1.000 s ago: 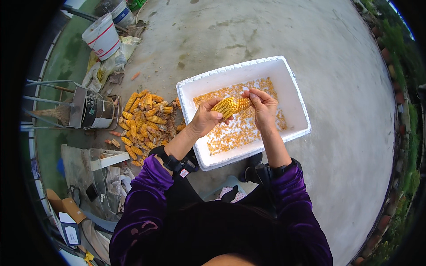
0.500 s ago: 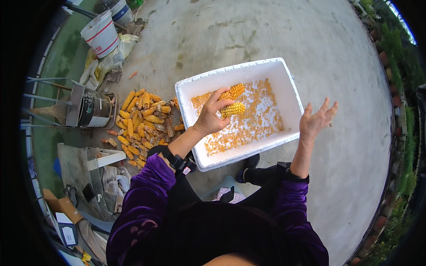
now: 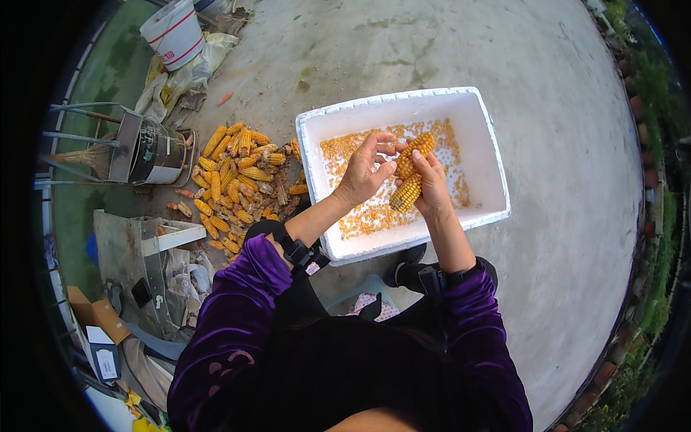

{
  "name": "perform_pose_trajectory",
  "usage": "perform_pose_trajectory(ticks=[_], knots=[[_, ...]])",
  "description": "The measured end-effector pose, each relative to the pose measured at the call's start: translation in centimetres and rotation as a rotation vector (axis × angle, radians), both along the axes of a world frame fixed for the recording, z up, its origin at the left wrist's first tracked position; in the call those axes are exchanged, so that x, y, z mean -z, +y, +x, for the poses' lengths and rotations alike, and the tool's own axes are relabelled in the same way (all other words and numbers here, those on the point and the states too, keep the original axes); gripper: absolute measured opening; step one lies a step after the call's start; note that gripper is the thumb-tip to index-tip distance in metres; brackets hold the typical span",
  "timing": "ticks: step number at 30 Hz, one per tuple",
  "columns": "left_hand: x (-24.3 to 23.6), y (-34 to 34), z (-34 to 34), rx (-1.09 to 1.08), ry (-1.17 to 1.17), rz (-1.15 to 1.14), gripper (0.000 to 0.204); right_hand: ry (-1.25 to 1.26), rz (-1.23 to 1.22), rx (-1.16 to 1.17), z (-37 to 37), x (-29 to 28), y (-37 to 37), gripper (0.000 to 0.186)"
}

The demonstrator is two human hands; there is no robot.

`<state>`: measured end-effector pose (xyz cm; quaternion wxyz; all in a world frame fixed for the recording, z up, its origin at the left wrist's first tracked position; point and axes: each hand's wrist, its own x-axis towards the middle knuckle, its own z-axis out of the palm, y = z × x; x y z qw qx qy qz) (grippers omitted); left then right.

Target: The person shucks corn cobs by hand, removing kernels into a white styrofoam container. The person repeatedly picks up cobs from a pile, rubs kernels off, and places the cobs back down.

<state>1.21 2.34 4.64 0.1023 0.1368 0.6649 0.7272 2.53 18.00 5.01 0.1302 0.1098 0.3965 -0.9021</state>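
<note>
Two yellow ears of corn sit in my right hand (image 3: 435,189), whose fingers are wrapped round them. The upper ear (image 3: 423,144) points away from me, and the lower ear (image 3: 406,196) tilts down toward my left. My left hand (image 3: 363,176) is just to their left with its fingers apart and slightly curled, holding nothing. Whether its fingertips touch the ears I cannot tell. Both hands are over a white foam box (image 3: 497,173). Loose corn kernels (image 3: 360,219) are scattered across its bottom.
Left of the box lies a heap of corn ears (image 3: 234,180) on the concrete floor. Beyond it stand a white bucket (image 3: 173,36) with red bands and a dark metal container (image 3: 158,151). A clear panel (image 3: 129,259) and an open cardboard box (image 3: 101,317) are at the near left.
My right hand has come in from the right, and the two ears have passed into it from my left hand. My left hand has opened. The view has shifted slightly.
</note>
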Motion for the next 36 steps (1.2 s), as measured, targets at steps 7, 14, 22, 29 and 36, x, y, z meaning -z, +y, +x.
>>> perform_pose_trajectory(ticks=[7, 14, 22, 29, 36], knots=[[-0.1, 0.8, -2.8, -0.192, -0.076, 0.029, 0.008, 0.022, 0.193, -0.246, -0.4, -0.5, -0.8, 0.032], [-2.2, -3.0, -3.4, -0.321, -0.235, 0.341, 0.010, -0.124, 0.300, -0.108, -2.1, 4.5, 0.8, 0.030], [-4.5, -18.7, -0.9, -0.252, -0.171, 0.253, 0.011, -0.616, 0.326, -0.106, -1.8, 21.3, 1.3, 0.026], [10.7, -31.4, 11.1, 0.416, -0.499, -1.566, 0.042, -0.743, -0.009, -0.179, -2.2, 20.5, -2.5, 0.049], [22.6, -34.7, 15.4, 0.228, -0.618, -1.047, 0.038, -0.670, 0.364, -0.271, -1.1, 25.0, -1.2, 0.032]])
